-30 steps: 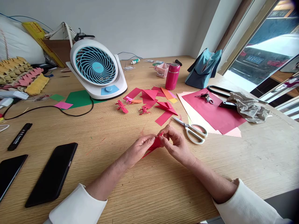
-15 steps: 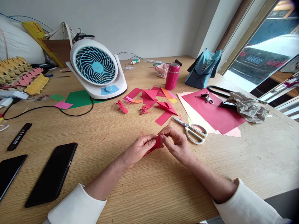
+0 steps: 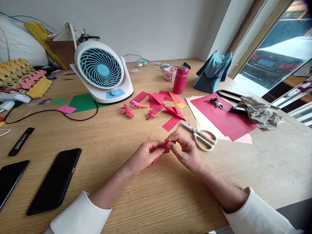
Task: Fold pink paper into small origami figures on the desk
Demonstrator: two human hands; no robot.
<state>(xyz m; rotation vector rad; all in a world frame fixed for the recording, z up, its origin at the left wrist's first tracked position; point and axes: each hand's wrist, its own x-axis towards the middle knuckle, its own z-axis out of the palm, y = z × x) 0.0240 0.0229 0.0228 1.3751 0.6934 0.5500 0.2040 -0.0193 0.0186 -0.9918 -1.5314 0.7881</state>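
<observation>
Between both hands' fingers, folded red paper is being held over the table.
The left hand is pinching its body, probably steadying it; the right hand is gripping its tip, seemingly for control. Scissors are lying just beyond the right fingers, perhaps for easy reach.

My left hand pinches red paper, thumb uppermost; my right hand holds its upper tip. Scissors just right of my grip. Beyond grip: red scraps, two folded figures. Farther back: flask, bag to its right, fan off to left. Past scissors, to right: red sheet, cloth lying over its edge. Well left of my grip: two phones, marker beyond them. All on table.
</observation>
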